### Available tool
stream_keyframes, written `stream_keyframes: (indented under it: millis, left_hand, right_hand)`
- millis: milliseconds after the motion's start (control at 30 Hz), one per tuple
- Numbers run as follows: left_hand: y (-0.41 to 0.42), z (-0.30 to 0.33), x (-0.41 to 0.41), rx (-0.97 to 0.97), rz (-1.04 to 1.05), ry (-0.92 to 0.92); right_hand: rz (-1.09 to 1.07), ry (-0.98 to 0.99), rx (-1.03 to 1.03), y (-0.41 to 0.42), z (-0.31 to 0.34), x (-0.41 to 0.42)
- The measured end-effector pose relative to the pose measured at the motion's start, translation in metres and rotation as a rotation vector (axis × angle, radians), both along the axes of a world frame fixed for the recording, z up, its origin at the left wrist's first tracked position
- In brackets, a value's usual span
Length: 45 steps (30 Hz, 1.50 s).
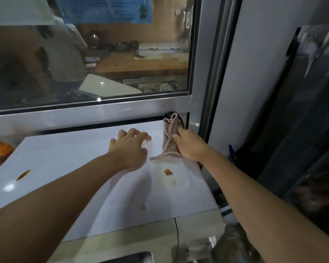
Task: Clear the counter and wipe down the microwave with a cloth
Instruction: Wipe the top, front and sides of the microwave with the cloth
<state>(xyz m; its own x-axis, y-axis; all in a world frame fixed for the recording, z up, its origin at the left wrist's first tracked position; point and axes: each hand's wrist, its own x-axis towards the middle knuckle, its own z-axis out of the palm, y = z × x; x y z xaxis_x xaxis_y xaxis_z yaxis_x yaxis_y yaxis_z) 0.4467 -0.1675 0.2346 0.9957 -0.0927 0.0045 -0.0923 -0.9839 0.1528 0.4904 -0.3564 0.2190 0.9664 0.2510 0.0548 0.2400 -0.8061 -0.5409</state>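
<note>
Both of my hands are on the white microwave (68,168) top: my right hand (190,147) grips the beige cloth (169,137) at its far right corner, while my left hand (130,147) rests beside it, fingers spread flat, below the window (93,63).

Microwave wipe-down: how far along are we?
Mid-wipe. The right hand grips the cloth at the microwave top's far right corner; the left hand rests on the top. Left: yellowish spots near its front. The counter is barely visible.
</note>
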Motion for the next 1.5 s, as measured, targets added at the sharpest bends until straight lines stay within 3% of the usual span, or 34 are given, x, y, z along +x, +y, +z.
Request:
stream_keyframes:
  millis: [167,300,500,733,933,1033,1100,1233,1367,1500]
  left_hand:
    - [0.002,0.009,-0.022,0.002,-0.039,0.054]
    - [0.001,0.014,-0.059,-0.006,-0.113,-0.037]
    - [-0.009,0.012,-0.103,0.059,-0.104,0.015]
    - [-0.004,0.001,-0.113,-0.001,-0.078,0.015]
    - [-0.005,0.007,-0.123,-0.087,-0.060,0.046]
    - [-0.003,0.013,-0.137,-0.176,-0.028,0.024]
    - [0.002,0.014,-0.150,-0.127,-0.012,-0.026]
    - [0.021,0.015,-0.175,-0.045,0.084,-0.026]
    - [0.032,0.007,-0.190,-0.021,0.110,-0.014]
    - [0.036,0.007,-0.189,-0.091,0.105,-0.050]
  right_hand:
    - [0.059,0.009,-0.012,-0.020,0.001,-0.076]
    - [0.009,0.044,-0.100,-0.025,0.001,-0.125]
    - [-0.081,-0.016,-0.135,-0.037,-0.008,-0.194]
    - [-0.111,-0.055,-0.178,-0.036,-0.012,-0.186]
    - [-0.013,-0.049,-0.189,-0.024,0.002,-0.145]
    - [0.092,-0.203,-0.333,-0.026,-0.004,-0.161]
    - [0.181,-0.258,-0.369,-0.030,-0.010,-0.176]
    - [0.406,-0.012,-0.105,-0.060,0.003,-0.181]
    - [0.395,-0.287,-0.452,-0.063,-0.009,-0.187]
    - [0.383,-0.556,-0.491,-0.018,-0.015,-0.208]
